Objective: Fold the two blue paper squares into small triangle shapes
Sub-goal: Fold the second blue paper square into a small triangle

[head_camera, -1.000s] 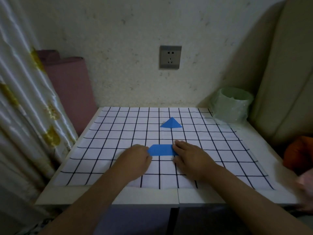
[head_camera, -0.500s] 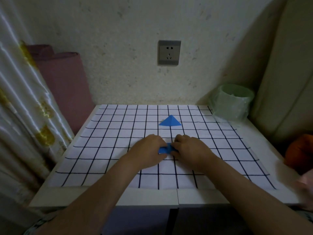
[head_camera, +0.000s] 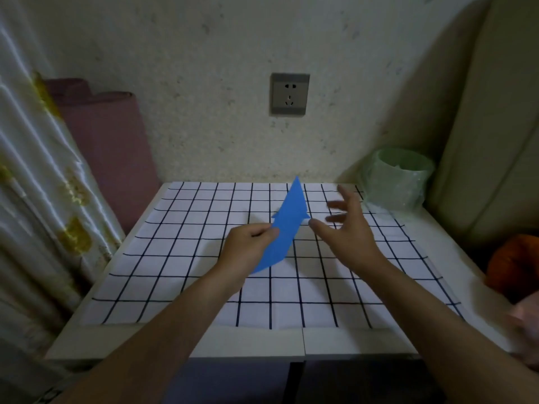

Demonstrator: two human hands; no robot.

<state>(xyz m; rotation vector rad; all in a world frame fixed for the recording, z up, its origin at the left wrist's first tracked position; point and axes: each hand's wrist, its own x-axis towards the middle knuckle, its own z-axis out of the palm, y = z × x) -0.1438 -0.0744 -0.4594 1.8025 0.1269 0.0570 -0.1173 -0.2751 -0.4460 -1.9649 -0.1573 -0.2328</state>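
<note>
The white table (head_camera: 335,342) is hemmed in: wall along its far edge, a curtain (head_camera: 35,185) and a pink roll (head_camera: 116,141) at the left, pale upholstery at the right. A green-lined bin (head_camera: 399,182) fills the far right corner. The checked cloth (head_camera: 180,258) covers most of the top, leaving bare strips along the near and right edges, and its left half and near rows lie open.

An orange thing (head_camera: 513,263) at the right edge is too dark to make out. Blue tips (head_camera: 305,214) poke out on either side of the raised paper on the far middle of the cloth. I cannot tell their shape, as the paper covers the rest.

The left hand (head_camera: 248,246) pinches the blue paper (head_camera: 284,228) at its left edge, fingers curled, holding it above the middle of the cloth, its point angled toward the wall. The right hand (head_camera: 347,234) hovers just right of it, fingers spread and holding nothing, thumb near the paper's edge.
</note>
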